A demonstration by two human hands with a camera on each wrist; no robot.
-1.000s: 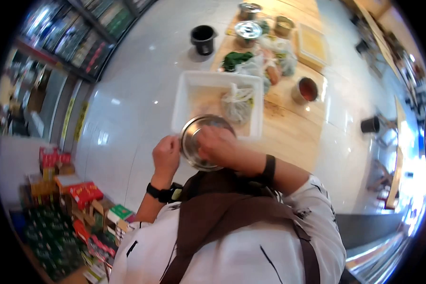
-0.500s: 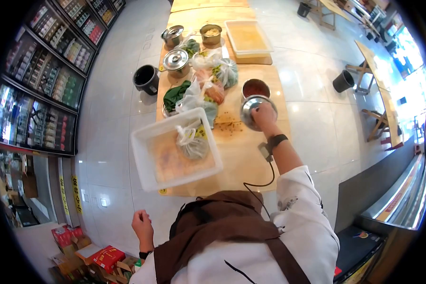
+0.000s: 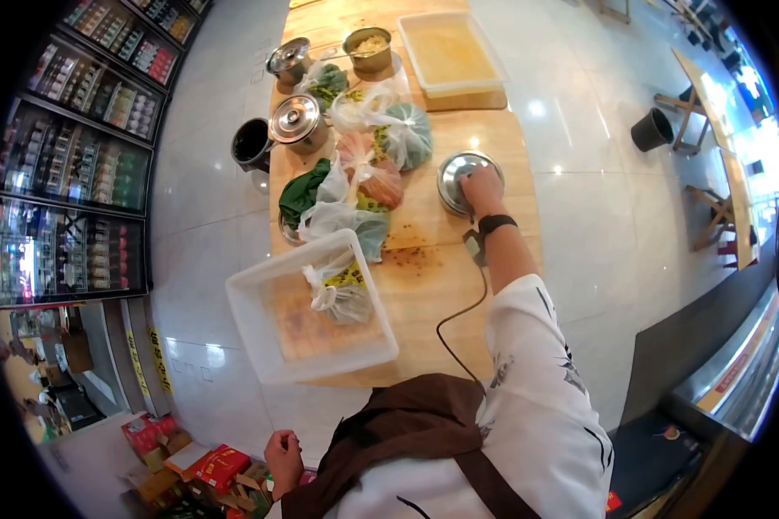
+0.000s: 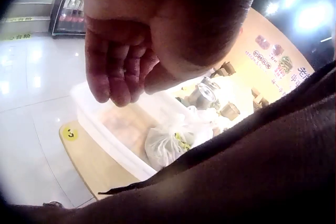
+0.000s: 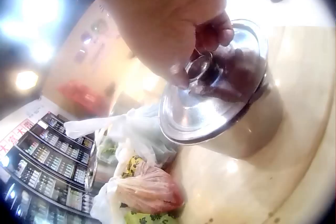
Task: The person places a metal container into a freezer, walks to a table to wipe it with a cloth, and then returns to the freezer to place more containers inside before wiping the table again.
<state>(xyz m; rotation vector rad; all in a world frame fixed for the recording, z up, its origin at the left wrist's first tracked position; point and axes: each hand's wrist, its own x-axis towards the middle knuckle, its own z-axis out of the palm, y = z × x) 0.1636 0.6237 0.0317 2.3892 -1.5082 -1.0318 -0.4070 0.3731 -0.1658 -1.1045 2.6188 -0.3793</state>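
My right hand (image 3: 483, 189) grips the small ring-shaped knob (image 5: 199, 67) of a shiny steel lid (image 3: 450, 177). Beneath it stands a steel pot (image 5: 247, 137); the lid covers its mouth, and whatever is inside is hidden. The right wrist view shows fingers bent about the knob. Down by the apron, away from the table, my left hand (image 3: 284, 458) hangs with loosely curled fingers and holds nothing. A white plastic tub (image 3: 249, 333), the nearest thing in front of it, contains a tied clear bag (image 3: 342, 303).
Tied produce bags (image 3: 372, 177) and dark green leaves (image 3: 303, 195) lie left of the pot. Farther back are a lidded pot (image 3: 299, 121), an uncovered pot (image 3: 370, 54) and a shallow white tray (image 3: 498, 76). Dark specks (image 3: 411, 253) dot the wooden table (image 3: 433, 333). A black bin (image 3: 249, 147) stands beside it.
My right hand has carried the lid from near my body out to the right and onto the pot, covering its red contents. My left hand has dropped back to my side.
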